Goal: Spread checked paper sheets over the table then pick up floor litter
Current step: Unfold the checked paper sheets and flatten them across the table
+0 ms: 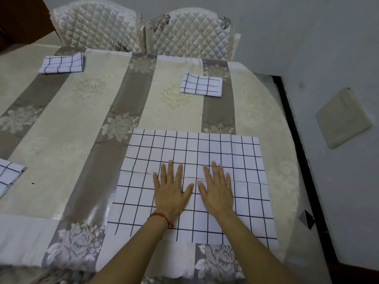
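Both your hands press flat on the open sheet (192, 181) at the table's (61, 124) near right.

Your left hand (171, 191) (red thread at the wrist) and right hand (218, 191) lie side by side, fingers straight and spread, gripping nothing. Three folded sheets wait: one far left (62, 62), one far right (202, 85), one at the left edge (9, 174). Two quilted chairs (143, 29) stand beyond.

Dim, even indoor light with soft, faint shadows. Glare streaks the clear plastic cover over the striped floral tablecloth (96, 203) at lower left. Wide-angle distortion bends the table's edges (strongest at right); corners darken slightly, focus mildly soft.
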